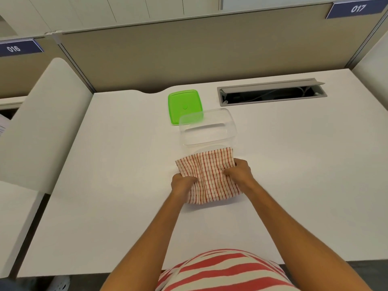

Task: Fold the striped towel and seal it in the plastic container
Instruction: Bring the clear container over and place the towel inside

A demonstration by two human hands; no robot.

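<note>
The red-and-white striped towel (210, 175) lies folded into a small rectangle on the white desk (105, 185), its far edge touching the clear plastic container (207, 131). My left hand (182, 184) grips the towel's left edge, fingers closed on the cloth. At the right edge, my right hand (239, 171) pinches the towel too. The container stands open and empty just beyond the towel. Its green lid (184, 105) lies flat on the desk behind it, partly seen through the container's clear wall.
A grey cable hatch (270, 93) is open at the back right of the desk. Beige partition panels close off the back. A white divider (42, 122) borders the desk's left side.
</note>
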